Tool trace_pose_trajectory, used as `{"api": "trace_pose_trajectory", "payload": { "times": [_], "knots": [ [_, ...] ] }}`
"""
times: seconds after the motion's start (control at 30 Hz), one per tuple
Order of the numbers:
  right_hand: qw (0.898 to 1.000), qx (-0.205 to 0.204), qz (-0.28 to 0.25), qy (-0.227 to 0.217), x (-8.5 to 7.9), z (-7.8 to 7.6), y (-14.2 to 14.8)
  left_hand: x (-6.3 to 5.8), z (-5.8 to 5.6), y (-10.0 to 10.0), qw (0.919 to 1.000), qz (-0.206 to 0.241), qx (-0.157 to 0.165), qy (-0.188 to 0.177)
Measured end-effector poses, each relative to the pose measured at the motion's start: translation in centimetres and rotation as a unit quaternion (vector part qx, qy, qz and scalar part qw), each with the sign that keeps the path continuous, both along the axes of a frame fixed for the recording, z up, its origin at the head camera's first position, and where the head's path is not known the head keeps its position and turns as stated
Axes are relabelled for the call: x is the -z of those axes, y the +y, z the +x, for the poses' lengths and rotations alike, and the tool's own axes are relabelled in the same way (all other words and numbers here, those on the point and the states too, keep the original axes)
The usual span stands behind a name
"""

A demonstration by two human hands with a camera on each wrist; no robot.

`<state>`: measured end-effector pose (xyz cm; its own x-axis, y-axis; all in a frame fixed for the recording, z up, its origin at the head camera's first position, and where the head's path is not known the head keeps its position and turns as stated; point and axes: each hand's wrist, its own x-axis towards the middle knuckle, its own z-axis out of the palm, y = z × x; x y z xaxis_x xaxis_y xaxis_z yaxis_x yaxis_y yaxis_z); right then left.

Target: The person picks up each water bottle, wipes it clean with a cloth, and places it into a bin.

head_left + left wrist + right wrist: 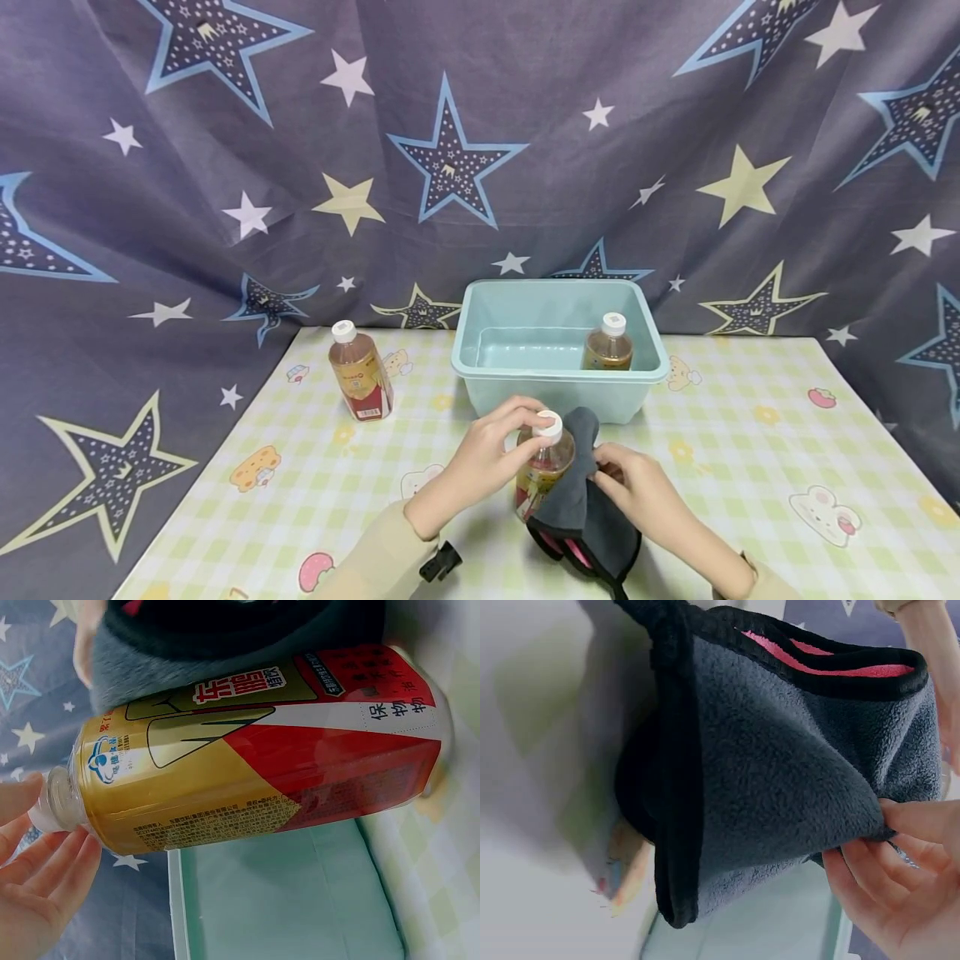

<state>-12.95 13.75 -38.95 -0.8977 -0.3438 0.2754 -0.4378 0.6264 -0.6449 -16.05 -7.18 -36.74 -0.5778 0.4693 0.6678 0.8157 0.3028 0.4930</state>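
My left hand (491,446) grips the white cap of a drink bottle (262,757) that has a gold and red label. In the left wrist view the thumb and fingertips close round the cap and neck. A dark grey cloth (780,765) with black edging and a pink inner side lies against the bottle's right side. My right hand (645,492) pinches the cloth between thumb and fingers, as the right wrist view shows. The cloth's lower corners hang toward the table's front, and its folds hide part of the bottle.
Behind the hands stands a light blue plastic bin (555,392) with one bottle (609,343) inside at its right. Another bottle (362,375) stands on the table at the back left. A checked tablecloth (735,450) covers the table, and a starry curtain (555,50) hangs behind.
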Motion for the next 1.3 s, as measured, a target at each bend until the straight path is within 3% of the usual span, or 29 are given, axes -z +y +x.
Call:
{"api": "trace_pose_trajectory", "payload": {
  "times": [0.33, 0.57, 0.8, 1.07, 1.3],
  "knots": [
    [0.999, 0.010, -0.036, 0.007, -0.1, 0.2, -0.3, 0.1, 0.1, 0.0, 1.0000, 0.002, -0.003, 0.001],
    [1.000, 0.005, -0.014, -0.003, 0.7, -0.3, -0.2, 0.1, 0.1, 0.0, 1.0000, 0.002, -0.003, -0.002],
    [0.999, -0.015, -0.003, -0.036, 1.9, -0.7, -0.2, 0.3, -0.1, -0.1, 0.9997, -0.006, -0.001, 0.025],
    [0.998, -0.030, 0.019, -0.047, 3.5, -1.1, -0.2, 0.1, 0.0, -0.1, 0.9997, -0.008, -0.003, 0.022],
    [0.997, -0.030, 0.024, -0.066, 4.1, -1.3, -0.3, 0.1, 0.1, 0.0, 0.9999, -0.007, -0.013, -0.004]
  ]
}}
